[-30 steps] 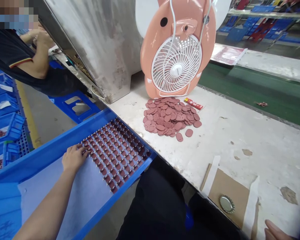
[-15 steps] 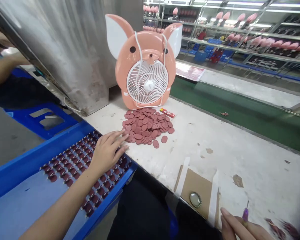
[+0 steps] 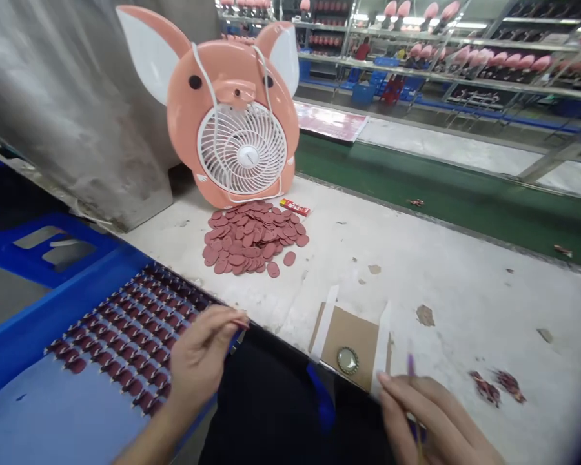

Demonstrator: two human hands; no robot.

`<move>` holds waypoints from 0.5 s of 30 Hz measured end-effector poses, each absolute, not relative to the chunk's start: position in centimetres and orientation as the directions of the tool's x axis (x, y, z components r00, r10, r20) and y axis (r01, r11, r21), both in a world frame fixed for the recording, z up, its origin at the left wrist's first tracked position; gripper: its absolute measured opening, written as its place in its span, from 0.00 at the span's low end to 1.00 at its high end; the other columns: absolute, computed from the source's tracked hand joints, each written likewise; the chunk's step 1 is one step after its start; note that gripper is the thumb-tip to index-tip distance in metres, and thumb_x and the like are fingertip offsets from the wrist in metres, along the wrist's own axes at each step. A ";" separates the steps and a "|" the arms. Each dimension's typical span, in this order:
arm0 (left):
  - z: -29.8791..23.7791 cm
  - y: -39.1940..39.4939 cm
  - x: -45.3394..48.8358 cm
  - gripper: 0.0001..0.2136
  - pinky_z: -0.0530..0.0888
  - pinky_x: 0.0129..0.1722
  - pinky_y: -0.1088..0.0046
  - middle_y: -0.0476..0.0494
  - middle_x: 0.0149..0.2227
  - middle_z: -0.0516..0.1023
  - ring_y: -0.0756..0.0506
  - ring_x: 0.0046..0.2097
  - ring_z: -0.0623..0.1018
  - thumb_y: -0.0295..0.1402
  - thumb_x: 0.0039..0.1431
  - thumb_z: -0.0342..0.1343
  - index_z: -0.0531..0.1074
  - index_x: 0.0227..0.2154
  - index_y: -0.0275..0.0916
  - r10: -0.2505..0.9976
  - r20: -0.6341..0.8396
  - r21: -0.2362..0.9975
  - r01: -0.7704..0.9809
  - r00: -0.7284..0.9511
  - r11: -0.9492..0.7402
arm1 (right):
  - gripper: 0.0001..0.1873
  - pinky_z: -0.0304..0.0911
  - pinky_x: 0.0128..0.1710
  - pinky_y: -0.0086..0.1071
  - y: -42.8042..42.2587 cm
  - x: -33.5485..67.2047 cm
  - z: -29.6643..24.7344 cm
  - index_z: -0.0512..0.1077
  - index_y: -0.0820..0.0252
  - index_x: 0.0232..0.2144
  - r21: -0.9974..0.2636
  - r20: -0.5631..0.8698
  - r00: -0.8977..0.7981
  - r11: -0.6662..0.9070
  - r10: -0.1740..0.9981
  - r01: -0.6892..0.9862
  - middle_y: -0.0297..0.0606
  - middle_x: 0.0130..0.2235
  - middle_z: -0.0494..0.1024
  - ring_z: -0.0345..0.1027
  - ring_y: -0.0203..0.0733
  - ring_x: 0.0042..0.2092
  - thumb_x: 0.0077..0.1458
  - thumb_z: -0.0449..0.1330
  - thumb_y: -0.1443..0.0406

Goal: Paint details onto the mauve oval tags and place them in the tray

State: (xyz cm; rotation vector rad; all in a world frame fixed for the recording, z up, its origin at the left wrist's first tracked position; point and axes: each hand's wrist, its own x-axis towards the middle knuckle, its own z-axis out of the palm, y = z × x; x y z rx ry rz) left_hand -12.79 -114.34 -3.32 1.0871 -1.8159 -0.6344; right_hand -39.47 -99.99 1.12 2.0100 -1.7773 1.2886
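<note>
My left hand (image 3: 201, 361) pinches a reddish oval disc (image 3: 241, 323) between thumb and fingertips, above the table's near edge. Beyond it a pile of the same oval discs (image 3: 252, 236) lies on the white table, two of them loose at its right side. My right hand (image 3: 430, 413) is closed around a thin stick-like tool (image 3: 410, 365), purple near the tip and blurred. Just left of that hand is a cardboard piece (image 3: 353, 332) with white tape strips along its sides. A metal bottle cap (image 3: 347, 360) rests on the cardboard, hollow side up.
At left, a blue tray (image 3: 72, 294) carries rows of small dark red pieces (image 3: 126, 336). A pig-shaped fan (image 3: 248, 157) stands behind the pile beside a metal housing (image 3: 101, 116). Two dark red scraps (image 3: 496, 387) lie at right. A green belt (image 3: 368, 168) runs behind the table.
My left hand has drawn back from the pile toward me, now with a disc in it. My right hand has come left and up, nearer the cardboard. The camera view has turned right.
</note>
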 end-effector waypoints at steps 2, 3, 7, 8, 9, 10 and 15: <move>-2.0 -111.4 -16.5 0.10 0.74 0.33 0.71 0.48 0.28 0.78 0.47 0.31 0.77 0.39 0.67 0.51 0.76 0.44 0.48 -0.928 0.121 0.986 -0.063 -0.352 0.152 | 0.15 0.71 0.32 0.29 -100.8 -37.7 1.9 0.73 0.58 0.50 -0.570 0.599 -0.110 -0.326 -0.793 -0.754 0.41 0.36 0.76 0.72 0.40 0.36 0.60 0.60 0.72; -1.5 -110.1 -18.1 0.11 0.73 0.32 0.73 0.50 0.25 0.75 0.49 0.29 0.75 0.42 0.64 0.55 0.76 0.45 0.48 -0.876 -0.063 0.984 0.118 -0.478 -0.135 | 0.17 0.71 0.32 0.28 -101.3 -37.2 2.3 0.72 0.58 0.53 -0.636 0.555 -0.081 -0.360 -0.828 -0.683 0.40 0.36 0.75 0.72 0.39 0.35 0.62 0.60 0.71; -0.3 -107.0 -21.7 0.12 0.70 0.30 0.78 0.53 0.22 0.68 0.54 0.24 0.66 0.43 0.54 0.66 0.79 0.36 0.41 -0.407 -0.329 0.522 0.195 -0.852 -0.830 | 0.09 0.67 0.32 0.25 -101.9 -37.8 3.6 0.75 0.55 0.46 -0.864 0.353 0.004 -0.328 -0.935 -0.382 0.35 0.32 0.71 0.68 0.34 0.33 0.66 0.58 0.65; -0.3 -106.8 -22.0 0.12 0.70 0.29 0.78 0.53 0.23 0.69 0.54 0.24 0.66 0.43 0.53 0.67 0.79 0.34 0.40 -0.332 -0.340 0.449 0.159 -0.880 -0.879 | 0.07 0.67 0.34 0.25 -101.8 -38.2 3.8 0.77 0.55 0.42 -0.900 0.293 0.022 -0.283 -0.956 -0.332 0.34 0.31 0.72 0.68 0.34 0.34 0.66 0.58 0.64; -0.4 -106.7 -22.1 0.12 0.71 0.29 0.78 0.51 0.24 0.71 0.54 0.24 0.67 0.43 0.53 0.66 0.79 0.34 0.40 -0.282 -0.348 0.409 0.126 -0.894 -0.904 | 0.07 0.66 0.36 0.26 -101.6 -38.6 3.9 0.77 0.56 0.39 -0.929 0.226 0.036 -0.226 -0.974 -0.294 0.34 0.31 0.73 0.68 0.34 0.34 0.66 0.58 0.64; -0.5 -106.7 -22.1 0.13 0.72 0.30 0.77 0.49 0.25 0.74 0.53 0.26 0.70 0.44 0.54 0.65 0.80 0.34 0.40 -0.253 -0.350 0.406 0.097 -0.902 -0.909 | 0.08 0.66 0.36 0.26 -101.3 -38.8 4.0 0.76 0.57 0.36 -0.953 0.155 0.043 -0.161 -0.987 -0.257 0.33 0.31 0.74 0.68 0.33 0.34 0.66 0.58 0.64; -1.4 -107.5 -21.9 0.19 0.72 0.36 0.75 0.42 0.33 0.81 0.49 0.33 0.76 0.51 0.48 0.67 0.83 0.31 0.38 -0.282 -0.305 0.608 0.041 -0.910 -0.793 | 0.13 0.65 0.29 0.25 -100.5 -39.0 3.9 0.73 0.60 0.31 -0.994 -0.107 0.048 0.106 -0.993 -0.036 0.33 0.27 0.74 0.65 0.31 0.26 0.67 0.57 0.61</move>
